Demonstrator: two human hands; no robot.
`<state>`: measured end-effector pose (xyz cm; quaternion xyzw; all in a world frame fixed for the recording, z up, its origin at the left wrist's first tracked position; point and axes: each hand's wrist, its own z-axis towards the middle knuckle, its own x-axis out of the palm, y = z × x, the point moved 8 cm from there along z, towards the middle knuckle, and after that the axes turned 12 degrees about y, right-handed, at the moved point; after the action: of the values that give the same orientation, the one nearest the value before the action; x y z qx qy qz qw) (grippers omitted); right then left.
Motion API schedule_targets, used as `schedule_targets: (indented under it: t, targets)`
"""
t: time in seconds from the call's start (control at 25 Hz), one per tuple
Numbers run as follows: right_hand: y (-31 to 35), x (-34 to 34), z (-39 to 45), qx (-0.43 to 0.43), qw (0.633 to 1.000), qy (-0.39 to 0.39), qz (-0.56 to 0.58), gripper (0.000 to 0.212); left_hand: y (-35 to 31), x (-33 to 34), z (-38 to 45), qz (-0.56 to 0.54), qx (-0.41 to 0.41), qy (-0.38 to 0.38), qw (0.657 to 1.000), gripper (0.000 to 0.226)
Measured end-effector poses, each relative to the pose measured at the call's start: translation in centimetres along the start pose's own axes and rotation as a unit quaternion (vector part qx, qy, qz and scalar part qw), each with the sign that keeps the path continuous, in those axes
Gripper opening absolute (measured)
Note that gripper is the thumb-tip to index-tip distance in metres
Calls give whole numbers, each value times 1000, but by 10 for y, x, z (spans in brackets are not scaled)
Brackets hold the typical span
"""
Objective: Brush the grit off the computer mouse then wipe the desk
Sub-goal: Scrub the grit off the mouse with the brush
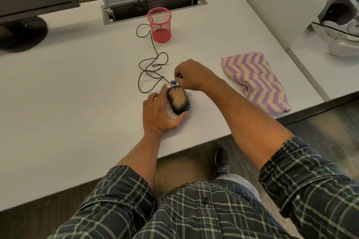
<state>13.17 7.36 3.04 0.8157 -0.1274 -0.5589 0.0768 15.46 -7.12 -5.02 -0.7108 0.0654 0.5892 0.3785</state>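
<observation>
A black computer mouse (178,102) lies on the white desk (77,87), its top covered with tan grit. More grit is scattered on the desk around it. My left hand (159,112) grips the mouse from its left side, thumb round the near end. My right hand (191,74) holds a small blue brush (172,82) whose tip is at the far end of the mouse; most of the brush is hidden in the fist. The mouse's dark cable (153,72) loops away behind it.
A folded purple-and-yellow zigzag cloth (256,81) lies to the right near the desk's edge. A red mesh pen cup (160,25) stands behind the cable, in front of an open cable hatch (153,4). A monitor stand (21,33) is at far left.
</observation>
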Motion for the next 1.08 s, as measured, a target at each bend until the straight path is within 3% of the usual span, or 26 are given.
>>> schedule_targets:
  t: [0.52,1.08]
  targets:
    - [-4,6,-6,13,998,24,-51,22,0,0,0,-2,2,-3,1000,113]
    - [-11,6,-14,33,999,7,-20,20,-3,-2,-1,-10,5,1,1000,111]
